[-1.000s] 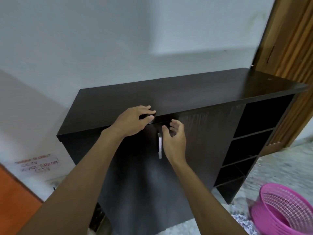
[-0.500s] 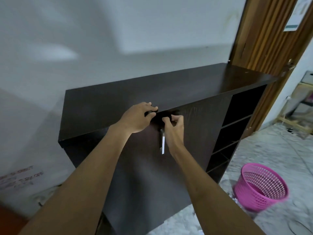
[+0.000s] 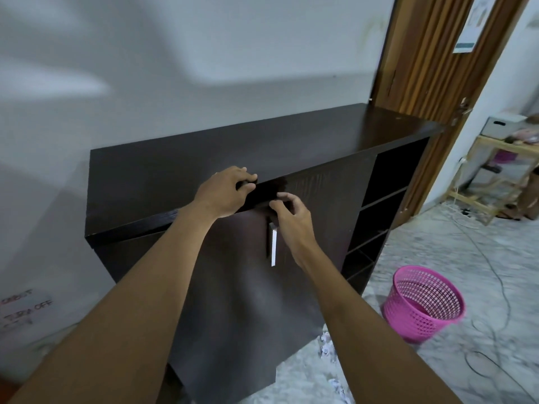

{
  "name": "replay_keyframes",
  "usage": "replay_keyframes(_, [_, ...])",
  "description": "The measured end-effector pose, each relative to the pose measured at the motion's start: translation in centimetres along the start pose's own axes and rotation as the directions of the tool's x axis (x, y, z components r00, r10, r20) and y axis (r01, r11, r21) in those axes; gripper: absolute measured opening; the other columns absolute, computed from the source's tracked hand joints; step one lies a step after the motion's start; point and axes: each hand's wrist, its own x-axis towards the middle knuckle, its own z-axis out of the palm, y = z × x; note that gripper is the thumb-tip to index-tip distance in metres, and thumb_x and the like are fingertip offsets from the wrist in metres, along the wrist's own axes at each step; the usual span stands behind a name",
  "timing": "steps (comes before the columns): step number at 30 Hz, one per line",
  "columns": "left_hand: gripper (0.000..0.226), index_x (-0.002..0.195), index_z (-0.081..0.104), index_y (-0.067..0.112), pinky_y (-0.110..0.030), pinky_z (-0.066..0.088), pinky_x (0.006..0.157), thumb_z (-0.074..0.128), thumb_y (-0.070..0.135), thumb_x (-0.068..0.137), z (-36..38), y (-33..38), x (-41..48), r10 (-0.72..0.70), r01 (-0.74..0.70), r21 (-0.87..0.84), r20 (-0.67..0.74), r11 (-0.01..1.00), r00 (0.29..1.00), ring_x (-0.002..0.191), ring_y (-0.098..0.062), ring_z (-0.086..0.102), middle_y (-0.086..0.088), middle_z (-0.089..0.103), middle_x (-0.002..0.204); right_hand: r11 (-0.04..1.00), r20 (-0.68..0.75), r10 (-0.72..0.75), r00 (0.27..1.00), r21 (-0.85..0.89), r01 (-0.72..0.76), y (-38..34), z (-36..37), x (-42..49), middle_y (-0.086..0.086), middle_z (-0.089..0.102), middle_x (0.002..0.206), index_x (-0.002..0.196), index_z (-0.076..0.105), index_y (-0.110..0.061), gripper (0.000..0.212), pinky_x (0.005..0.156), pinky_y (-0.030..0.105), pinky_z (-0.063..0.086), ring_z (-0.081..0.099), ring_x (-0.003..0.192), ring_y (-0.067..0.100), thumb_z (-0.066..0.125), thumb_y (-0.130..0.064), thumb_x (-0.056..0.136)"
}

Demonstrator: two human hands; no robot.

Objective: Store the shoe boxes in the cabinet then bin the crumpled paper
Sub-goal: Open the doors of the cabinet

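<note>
Now our left hand grips the cabinet door's top edge; our right hand, half-curled and empty, hovers just right of the upright handle.

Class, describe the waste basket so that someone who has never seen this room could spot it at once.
Find the dark cabinet against the white wall, then look to the floor off its open-shelf end. There stands the basket, round and upright. Its bright pink colour and mesh wall set it apart from everything near it.

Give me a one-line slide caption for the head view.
Both hands at the cabinet top edge: left hand gripping it, right hand above the handle; pink basket on the floor.
</note>
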Motion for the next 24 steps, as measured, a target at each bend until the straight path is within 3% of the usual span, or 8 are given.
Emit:
replay_keyframes(3, [0.037, 0.135, 0.054, 0.03, -0.044, 0.028, 0.115, 0.046, 0.037, 0.1, -0.1, 0.4, -0.2, -0.023, 0.022, 0.035, 0.011, 0.999, 1.0, 0.141, -0.015, 0.034, 0.007, 0.041, 0.152, 0.994, 0.068, -0.034, 0.997, -0.097, 0.041, -0.2, -2.1, -1.5, -0.002, 0.071, 0.093, 0.099, 0.069, -0.019, 0.01, 0.07, 0.017, 0.051, 0.067, 0.082, 0.005, 0.066, -0.023, 0.09])
replay_keyframes(9, [0.039, 0.137, 0.05, 0.038, -0.05, 0.031, 0.109, 0.042, 0.047, 0.099, -0.4, 0.9, -0.8, -0.081, 0.079, 0.09, 0.02, 0.993, 0.997, 0.142, -0.021, 0.033, 0.016, 0.037, 0.153, 0.988, 0.108, -0.01, 0.994, -0.154, 0.027, -0.6, -4.9, -5.9, 0.005, 0.072, 0.101, 0.102, 0.067, -0.015, 0.018, 0.074, 0.017, 0.051, 0.069, 0.092, 0.012, 0.068, -0.028, 0.089])
replay_keyframes(12, [0.041, 0.138, 0.048, 0.041, -0.048, 0.03, 0.11, 0.039, 0.051, 0.099, -0.4, 1.4, -1.4, -0.131, 0.128, 0.128, 0.014, 0.984, 0.991, 0.143, -0.021, 0.032, 0.018, 0.035, 0.153, 0.988, 0.144, -0.036, 0.989, -0.143, 0.057, -0.8, -6.6, -9.1, 0.004, 0.071, 0.089, 0.093, 0.066, -0.012, 0.011, 0.069, 0.016, 0.051, 0.067, 0.08, 0.007, 0.066, -0.023, 0.091])
replay_keyframes(14, [0.04, 0.139, 0.048, 0.04, -0.045, 0.031, 0.111, 0.038, 0.047, 0.101, -0.4, 1.7, -1.8, -0.164, 0.165, 0.151, -0.018, 0.975, 0.986, 0.142, -0.022, 0.034, 0.017, 0.035, 0.154, 0.991, 0.231, -0.043, 0.972, -0.115, 0.071, -0.9, -7.8, -11.1, -0.004, 0.066, 0.076, 0.08, 0.065, -0.018, 0.013, 0.067, 0.016, 0.048, 0.063, 0.072, 0.004, 0.062, -0.018, 0.093])
replay_keyframes(17, [0.039, 0.141, 0.047, 0.036, -0.043, 0.03, 0.112, 0.038, 0.037, 0.102, -0.7, 1.6, -3.0, -0.189, 0.191, 0.124, -0.034, 0.974, 0.981, 0.141, -0.025, 0.035, 0.013, 0.033, 0.155, 0.999, 0.396, 0.03, 0.918, -0.032, -0.019, -1.3, -8.8, -14.0, -0.006, 0.064, 0.074, 0.071, 0.069, -0.024, 0.022, 0.072, 0.022, 0.047, 0.061, 0.073, 0.008, 0.059, -0.023, 0.09])
replay_keyframes(21, [0.046, 0.146, 0.04, 0.026, -0.044, 0.029, 0.114, 0.041, 0.036, 0.101, -2.3, 0.3, -5.6, -0.125, 0.117, 0.154, 0.042, 0.981, 0.991, 0.143, -0.027, 0.032, 0.003, 0.03, 0.158, 0.986, 0.589, 0.166, 0.791, -0.091, -0.139, -1.4, -7.9, -16.9, -0.003, 0.073, 0.1, 0.097, 0.077, -0.03, 0.023, 0.088, 0.029, 0.049, 0.067, 0.096, 0.015, 0.057, -0.035, 0.086])
replay_keyframes(24, [0.048, 0.149, 0.037, 0.022, -0.039, 0.022, 0.118, 0.04, 0.032, 0.102, -3.6, -1.0, -7.9, -0.163, 0.158, 0.126, 0.026, 0.979, 0.986, 0.146, -0.022, 0.025, 0.003, 0.026, 0.16, 0.974, 0.688, 0.226, 0.69, -0.172, -0.147, -0.9, -5.2, -18.6, -0.002, 0.066, 0.129, 0.124, 0.065, -0.034, 0.031, 0.111, 0.04, 0.039, 0.059, 0.124, 0.023, 0.048, -0.03, 0.098])
